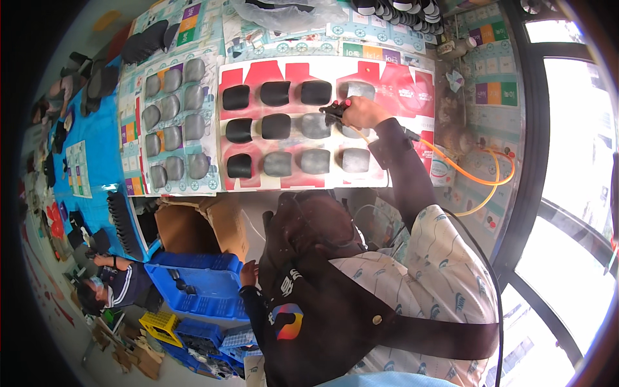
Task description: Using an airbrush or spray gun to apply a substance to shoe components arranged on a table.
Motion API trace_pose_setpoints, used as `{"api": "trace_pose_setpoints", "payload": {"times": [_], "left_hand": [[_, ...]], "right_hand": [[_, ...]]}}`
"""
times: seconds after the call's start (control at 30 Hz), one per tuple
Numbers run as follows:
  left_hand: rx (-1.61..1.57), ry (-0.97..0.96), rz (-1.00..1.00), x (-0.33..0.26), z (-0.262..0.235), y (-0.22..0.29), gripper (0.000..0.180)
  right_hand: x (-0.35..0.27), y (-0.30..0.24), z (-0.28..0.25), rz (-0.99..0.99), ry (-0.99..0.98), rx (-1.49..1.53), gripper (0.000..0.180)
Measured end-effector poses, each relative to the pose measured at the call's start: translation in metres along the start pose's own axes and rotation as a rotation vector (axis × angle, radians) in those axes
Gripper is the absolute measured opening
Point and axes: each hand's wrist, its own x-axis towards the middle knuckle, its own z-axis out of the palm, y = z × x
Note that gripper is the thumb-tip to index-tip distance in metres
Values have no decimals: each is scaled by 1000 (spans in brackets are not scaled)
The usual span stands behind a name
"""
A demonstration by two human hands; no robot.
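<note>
My right hand [366, 113], reaching over the table from the right, is closed around a small black spray gun [334, 113]. Its nozzle end points left, over a grey rounded pad [314, 125] in the middle row. Three rows of such pads lie on a red and white printed board [403, 129]. Toward the left and far side they are black, like the black pad [275, 93]; toward the right and near side they are grey. Low at my left side, my left hand [249, 273] hangs beside a blue plastic crate [200, 284], fingers loosely apart, holding nothing visible.
An orange air hose [454, 166] loops right from the gun. More grey pads [193, 98] cover a sheet at left. A cardboard box [225, 226] stands under the table's front edge. Window frames [535, 161] run along the right. Another person [119, 284] sits far left.
</note>
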Motion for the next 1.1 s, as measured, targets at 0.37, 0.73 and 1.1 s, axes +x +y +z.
{"api": "trace_pose_setpoints", "payload": {"times": [0.37, 0.73, 1.1], "left_hand": [[-47, 0, 36, -4, 3, -4, 33], [-12, 8, 34, -5, 7, -11, 35], [-5, -28, 16, 5, 15, -21, 31]], "right_hand": [[-19, -22, 26, -175, 169, 73, 35], [-27, -7, 30, -282, 354, -6, 27], [-53, 24, 48, -203, 95, 136, 29]]}}
